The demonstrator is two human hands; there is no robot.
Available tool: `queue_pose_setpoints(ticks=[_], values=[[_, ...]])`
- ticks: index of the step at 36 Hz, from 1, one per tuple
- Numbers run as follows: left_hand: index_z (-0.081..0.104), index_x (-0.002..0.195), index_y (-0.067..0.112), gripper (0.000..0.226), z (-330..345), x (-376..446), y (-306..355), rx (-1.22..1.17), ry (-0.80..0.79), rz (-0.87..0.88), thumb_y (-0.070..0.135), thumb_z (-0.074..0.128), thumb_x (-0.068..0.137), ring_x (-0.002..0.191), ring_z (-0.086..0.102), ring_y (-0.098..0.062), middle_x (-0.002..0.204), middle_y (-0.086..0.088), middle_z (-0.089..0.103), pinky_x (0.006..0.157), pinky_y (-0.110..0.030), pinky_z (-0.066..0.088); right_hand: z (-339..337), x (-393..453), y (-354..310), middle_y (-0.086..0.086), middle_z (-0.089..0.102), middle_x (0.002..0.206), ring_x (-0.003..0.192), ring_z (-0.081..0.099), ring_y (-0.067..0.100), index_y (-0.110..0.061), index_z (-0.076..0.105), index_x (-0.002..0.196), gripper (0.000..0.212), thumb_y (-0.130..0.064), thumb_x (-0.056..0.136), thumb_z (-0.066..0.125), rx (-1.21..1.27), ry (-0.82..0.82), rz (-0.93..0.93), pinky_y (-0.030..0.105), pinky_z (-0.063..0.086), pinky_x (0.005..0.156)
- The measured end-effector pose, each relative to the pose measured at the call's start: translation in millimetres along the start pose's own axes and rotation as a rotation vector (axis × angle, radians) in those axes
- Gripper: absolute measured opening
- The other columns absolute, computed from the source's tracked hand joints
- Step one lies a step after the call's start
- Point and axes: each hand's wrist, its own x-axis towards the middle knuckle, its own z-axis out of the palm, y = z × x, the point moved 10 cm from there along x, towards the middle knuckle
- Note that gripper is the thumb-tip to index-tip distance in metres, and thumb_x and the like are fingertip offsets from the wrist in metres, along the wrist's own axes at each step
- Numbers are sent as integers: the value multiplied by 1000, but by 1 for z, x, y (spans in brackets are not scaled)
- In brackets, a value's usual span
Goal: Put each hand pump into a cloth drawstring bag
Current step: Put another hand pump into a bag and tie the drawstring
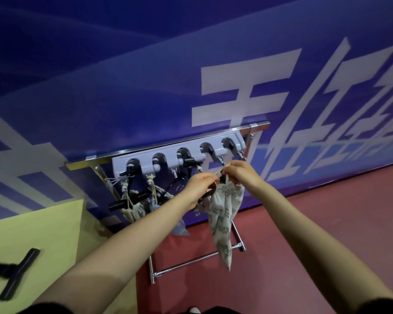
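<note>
A leaf-patterned cloth drawstring bag (225, 211) hangs in front of a grey wall holder (168, 159) with several clips. My left hand (199, 186) and my right hand (241, 172) both pinch the bag's mouth, one on each side. Something black, apparently a hand pump's end (222, 177), shows at the mouth between my fingers. Another black hand pump (188, 161) sits clipped in the middle slot, and one (128, 171) in the leftmost slot. More cloth bags (134, 211) hang from hooks at the left. A black T-handled hand pump (14, 270) lies on the yellow surface (43, 234).
The holder is fixed on a metal folding rack (191, 261) that stands against a blue wall with white lettering (247, 91). Red floor (315, 223) spreads to the right. The yellow surface fills the lower left.
</note>
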Motion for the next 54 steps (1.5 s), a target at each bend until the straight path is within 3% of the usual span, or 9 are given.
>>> queue_pose_setpoints(ticks=[6, 23, 26, 34, 39, 43, 47, 51, 54], values=[[67, 79, 17, 18, 0, 26, 4, -60, 56, -52, 14, 56, 93, 62, 48, -8, 67, 2, 55, 58, -20, 38, -6, 30, 2, 5, 36, 54, 45, 32, 17, -6, 54, 80, 13, -8, 92, 51, -37, 30, 26, 25, 25, 43], [64, 70, 22, 24, 16, 76, -3, 49, 142, -143, 22, 57, 92, 76, 56, -22, 79, -8, 62, 73, -35, 46, -25, 65, 24, -1, 46, 57, 56, 46, 13, -14, 48, 61, 32, -13, 93, 54, -110, 175, -25, 29, 37, 58], [66, 84, 11, 15, 14, 84, -5, 35, 175, -214, 20, 58, 93, 64, 47, -19, 67, -5, 51, 65, -31, 38, -25, 72, 27, -1, 50, 59, 58, 48, 13, -18, 51, 64, 30, -15, 94, 55, -79, 177, -20, 28, 40, 59], [60, 119, -3, 31, 20, 95, -18, -10, 213, -377, 18, 50, 97, 62, 44, -18, 91, -16, 60, 56, -28, 35, -13, 82, 43, 8, 51, 62, 52, 42, 16, -11, 49, 59, 34, -8, 93, 54, 58, 154, 69, 25, 37, 50], [61, 116, 0, 32, 21, 101, -16, 200, 161, -290, 16, 43, 97, 63, 46, -18, 100, -17, 63, 50, -27, 32, -12, 82, 61, 8, 52, 65, 59, 46, 20, -10, 53, 66, 27, -11, 93, 54, 92, 169, 125, 29, 39, 56], [59, 106, 4, 26, 26, 94, -7, 400, 55, -200, 14, 37, 98, 58, 43, -18, 73, -7, 47, 46, -26, 25, -12, 79, 71, 7, 55, 61, 60, 50, 19, -12, 53, 61, 30, -6, 90, 53, 77, 187, 140, 29, 42, 61], [55, 90, 5, 33, 32, 82, -4, 676, -77, -137, 15, 26, 103, 64, 43, -21, 76, -7, 44, 52, -28, 26, -11, 75, 85, 10, 55, 67, 66, 50, 22, -11, 55, 67, 23, -11, 89, 56, 45, 214, 187, 33, 40, 65], [59, 111, -1, 42, 14, 65, -18, 841, -136, -207, 32, 36, 99, 72, 52, -23, 94, -15, 55, 55, -28, 32, -6, 72, 86, 10, 49, 65, 65, 45, 21, -7, 53, 76, 18, -14, 93, 53, 20, 225, 187, 31, 38, 67], [61, 96, -5, 35, 3, 60, -26, 706, -177, -246, 28, 50, 91, 56, 43, -19, 84, -18, 57, 50, -25, 29, -3, 71, 91, 5, 50, 62, 64, 47, 21, -11, 54, 71, 24, -15, 94, 51, 39, 256, 206, 32, 39, 68]])
